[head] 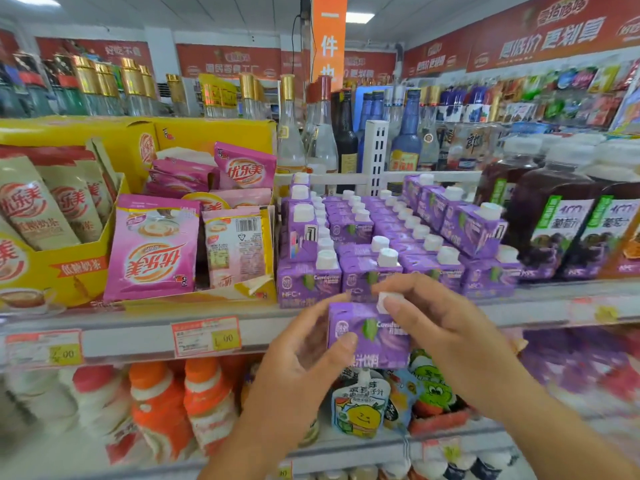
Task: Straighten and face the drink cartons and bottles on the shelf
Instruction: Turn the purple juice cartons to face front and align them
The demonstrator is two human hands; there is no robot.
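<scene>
Holding purple carton, right grip pinching cap, left grip clasping its side

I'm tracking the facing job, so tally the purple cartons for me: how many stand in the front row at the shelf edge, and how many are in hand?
front-row purple cartons: 4
held purple carton, pinched between left hand and right hand: 1
Total: 5
</scene>
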